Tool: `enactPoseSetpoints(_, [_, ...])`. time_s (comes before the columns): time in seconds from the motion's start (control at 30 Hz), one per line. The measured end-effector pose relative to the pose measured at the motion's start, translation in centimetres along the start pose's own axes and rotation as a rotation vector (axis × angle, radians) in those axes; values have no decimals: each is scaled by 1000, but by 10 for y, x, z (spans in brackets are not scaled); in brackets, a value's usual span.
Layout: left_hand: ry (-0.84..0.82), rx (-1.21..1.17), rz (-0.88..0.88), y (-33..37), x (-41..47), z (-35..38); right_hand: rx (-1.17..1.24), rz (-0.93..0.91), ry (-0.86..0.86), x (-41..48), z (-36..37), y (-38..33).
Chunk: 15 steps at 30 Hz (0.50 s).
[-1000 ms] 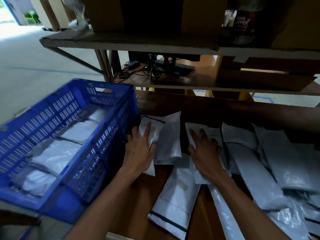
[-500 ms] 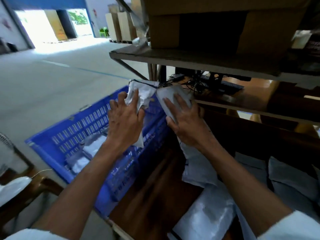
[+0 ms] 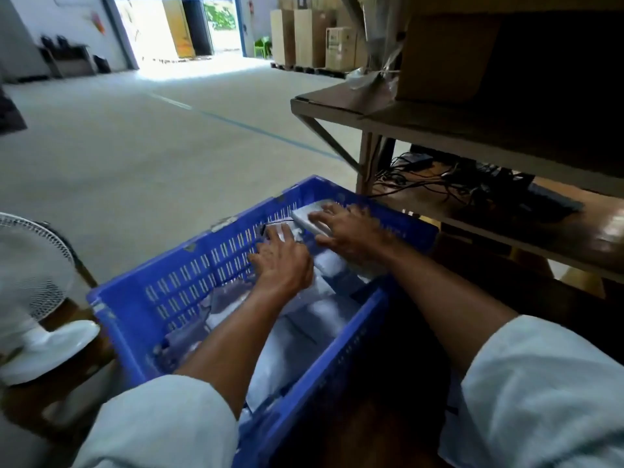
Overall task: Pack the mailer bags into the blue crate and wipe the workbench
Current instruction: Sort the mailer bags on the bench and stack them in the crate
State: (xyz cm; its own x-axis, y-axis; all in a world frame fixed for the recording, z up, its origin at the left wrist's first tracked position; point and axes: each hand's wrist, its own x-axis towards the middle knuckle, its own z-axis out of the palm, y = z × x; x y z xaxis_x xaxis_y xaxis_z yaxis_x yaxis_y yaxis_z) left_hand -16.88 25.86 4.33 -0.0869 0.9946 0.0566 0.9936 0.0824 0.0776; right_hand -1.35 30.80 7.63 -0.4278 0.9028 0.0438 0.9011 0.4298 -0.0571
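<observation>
Mailer bags [image 3: 314, 319] in crate [image 3: 189, 282], fan [image 3: 30, 265] left, shelf [image 3: 472, 130] right.

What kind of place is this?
Probably a warehouse packing area: a wide grey concrete floor runs to a big open doorway, tall tan cardboard cartons stand near it, and a blue slotted plastic crate holds grey plastic mailer bags.

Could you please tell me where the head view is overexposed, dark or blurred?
Head view: the doorway is blown out; the box on the shelf is almost black; the right hand smears with motion blur; the crate wall is sharper.
</observation>
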Motion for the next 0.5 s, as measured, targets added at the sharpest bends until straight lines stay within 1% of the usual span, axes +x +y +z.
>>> enactPoseSetpoints(0.03, [-39, -7, -5, 5, 6, 9, -66, -43, -27, 4, 7, 5])
enactPoseSetpoints(0.1, [-68, -7, 45, 12, 19, 26, -177, -148, -125, 15, 17, 12])
enactPoseSetpoints(0.13, [-110, -10, 59, 12, 24, 33, -172, -168, -192, 21, 23, 15])
enactPoseSetpoints(0.17, [-158, -7, 76, 11, 30, 41, -158, -147, -259, 26, 30, 18])
enactPoseSetpoints(0.23, [-268, 23, 128, 9, 32, 48, -80, 13, -375, 27, 38, 23])
enactPoseSetpoints(0.27, [-315, 46, 128, 9, 30, 49, -23, 87, -389, 24, 38, 25])
enactPoseSetpoints(0.33, [-300, 15, 113, 10, 23, 49, 108, 246, -370, 20, 43, 24])
enactPoseSetpoints(0.4, [-235, -39, 116, 13, 25, 51, 92, 184, -501, 22, 44, 29])
enactPoseSetpoints(0.43, [-209, -72, 114, 16, 28, 55, 139, 185, -664, 24, 40, 23])
enactPoseSetpoints(0.47, [-208, -103, 127, 19, 30, 58, 136, 215, -778, 29, 39, 22])
enactPoseSetpoints(0.5, [-221, -127, 146, 22, 29, 57, 155, 253, -791, 29, 35, 22])
